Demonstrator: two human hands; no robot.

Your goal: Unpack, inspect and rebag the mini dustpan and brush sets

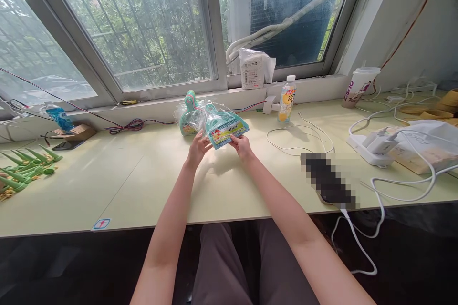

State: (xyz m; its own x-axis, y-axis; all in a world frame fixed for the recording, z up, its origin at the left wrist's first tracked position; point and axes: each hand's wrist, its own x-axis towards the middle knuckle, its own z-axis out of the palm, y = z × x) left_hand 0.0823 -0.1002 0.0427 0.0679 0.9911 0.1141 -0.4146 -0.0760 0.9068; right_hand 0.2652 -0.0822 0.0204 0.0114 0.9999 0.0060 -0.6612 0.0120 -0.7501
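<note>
Pinching labelled teal packet (228,131): your right hand (243,147), fingers closed on its lower edge | Your left hand (199,149): fingers partly spread beside packet's left edge, hold cannot be told | Packet position: left of bottle (286,100) | Wrapped teal stack (187,123): farther left of bottle

you face a long tabletop (118,186) beneath windows (143,33) in what looks like a workroom, with coiled wires (132,126), a power strip (370,156) and green pointed pieces (17,177).
</note>
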